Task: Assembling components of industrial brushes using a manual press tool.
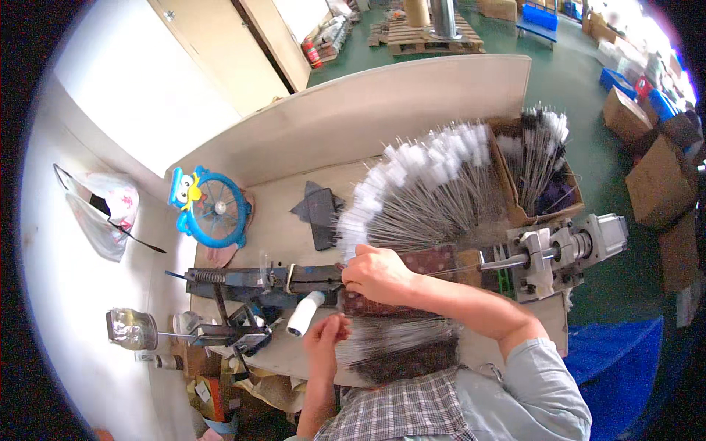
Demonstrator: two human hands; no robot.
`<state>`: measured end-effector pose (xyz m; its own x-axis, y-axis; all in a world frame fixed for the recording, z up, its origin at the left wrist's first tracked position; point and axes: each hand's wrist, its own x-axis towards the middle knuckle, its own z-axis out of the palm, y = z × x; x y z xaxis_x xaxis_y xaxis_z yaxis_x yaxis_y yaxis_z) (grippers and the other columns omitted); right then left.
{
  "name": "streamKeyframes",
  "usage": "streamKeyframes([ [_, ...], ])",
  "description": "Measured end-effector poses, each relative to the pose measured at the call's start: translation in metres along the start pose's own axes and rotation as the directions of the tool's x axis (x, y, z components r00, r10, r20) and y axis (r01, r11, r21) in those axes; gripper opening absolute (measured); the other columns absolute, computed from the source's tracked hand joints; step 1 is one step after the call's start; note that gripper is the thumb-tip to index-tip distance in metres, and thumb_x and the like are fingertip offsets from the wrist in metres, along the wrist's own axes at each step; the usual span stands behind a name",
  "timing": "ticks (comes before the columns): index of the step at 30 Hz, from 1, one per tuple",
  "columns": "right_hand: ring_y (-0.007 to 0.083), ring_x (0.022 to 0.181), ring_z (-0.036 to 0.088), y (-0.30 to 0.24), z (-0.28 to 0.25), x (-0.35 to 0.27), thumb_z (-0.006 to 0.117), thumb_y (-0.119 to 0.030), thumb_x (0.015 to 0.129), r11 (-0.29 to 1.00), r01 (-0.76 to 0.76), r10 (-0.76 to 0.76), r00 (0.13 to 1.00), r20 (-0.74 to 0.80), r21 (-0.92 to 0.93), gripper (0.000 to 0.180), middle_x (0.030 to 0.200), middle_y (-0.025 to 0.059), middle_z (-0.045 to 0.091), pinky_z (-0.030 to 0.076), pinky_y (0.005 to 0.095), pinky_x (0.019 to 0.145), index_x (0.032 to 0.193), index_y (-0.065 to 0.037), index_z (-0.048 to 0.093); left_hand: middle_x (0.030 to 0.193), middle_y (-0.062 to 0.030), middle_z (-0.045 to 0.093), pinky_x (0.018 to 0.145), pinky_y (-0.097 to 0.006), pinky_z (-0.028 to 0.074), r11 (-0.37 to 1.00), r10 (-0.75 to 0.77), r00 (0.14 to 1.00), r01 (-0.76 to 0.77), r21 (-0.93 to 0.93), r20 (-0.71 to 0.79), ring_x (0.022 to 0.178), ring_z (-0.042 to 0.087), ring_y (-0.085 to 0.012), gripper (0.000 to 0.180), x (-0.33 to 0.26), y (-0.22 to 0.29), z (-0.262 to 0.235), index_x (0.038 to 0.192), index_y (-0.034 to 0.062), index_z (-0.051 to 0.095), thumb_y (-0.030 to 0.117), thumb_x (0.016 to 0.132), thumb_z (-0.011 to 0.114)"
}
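Note:
My right hand (379,275) is curled closed over the long bench machine, at the inner end of its dark metal bar (309,278). What its fingers grip is hidden. Closer to my body, my left hand (327,332) is closed, fingertips pressed together, beside a bundle of thin metal wires (397,338); I cannot make out anything in it. A white cylinder (305,314) lies between the left hand and the bar. Beyond my right hand, white-tipped wire brushes (434,165) fan out in a large heap. A patterned dark red cloth (430,261) lies under my right forearm.
A motor with a shaft (566,250) sits at the bench's right end. Behind it stands a cardboard box (540,213) of brushes. A blue toy-shaped fan (213,209) and a dark phone (321,219) are at left. A raised board (382,99) edges the back.

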<state>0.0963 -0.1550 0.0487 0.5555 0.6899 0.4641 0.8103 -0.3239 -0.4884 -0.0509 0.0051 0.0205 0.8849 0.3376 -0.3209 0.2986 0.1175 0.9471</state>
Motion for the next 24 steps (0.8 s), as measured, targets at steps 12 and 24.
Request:
streamKeyframes([
  [12,0.0263,0.083,0.059,-0.023,0.003,0.021,0.061,-0.02,0.066,0.968,-0.148,0.172,0.979,0.11,-0.203,0.011,0.074,0.0065,0.063,0.051,0.039,0.066,0.067,-0.008,0.064,0.069,-0.0091,0.063,0.057,-0.032,0.048,0.995,-0.007,0.995,0.018,-0.102,0.1,0.058,0.059,-0.0158,0.035,0.023,0.007,0.019,0.081,0.0014,0.065,0.036,0.082,0.063],
  [24,0.0194,0.077,0.054,-0.026,-0.015,0.001,0.063,-0.022,0.067,0.969,-0.052,0.045,0.998,-0.035,-0.242,0.01,0.071,-0.0006,0.056,0.045,0.0324,0.072,0.071,-0.013,0.062,0.074,-0.0065,0.063,0.06,-0.028,0.046,0.994,0.11,0.985,-0.111,-0.002,0.132,0.062,0.056,-0.0131,0.026,0.035,-0.017,0.029,0.083,-0.0012,0.062,0.025,0.079,0.065],
])
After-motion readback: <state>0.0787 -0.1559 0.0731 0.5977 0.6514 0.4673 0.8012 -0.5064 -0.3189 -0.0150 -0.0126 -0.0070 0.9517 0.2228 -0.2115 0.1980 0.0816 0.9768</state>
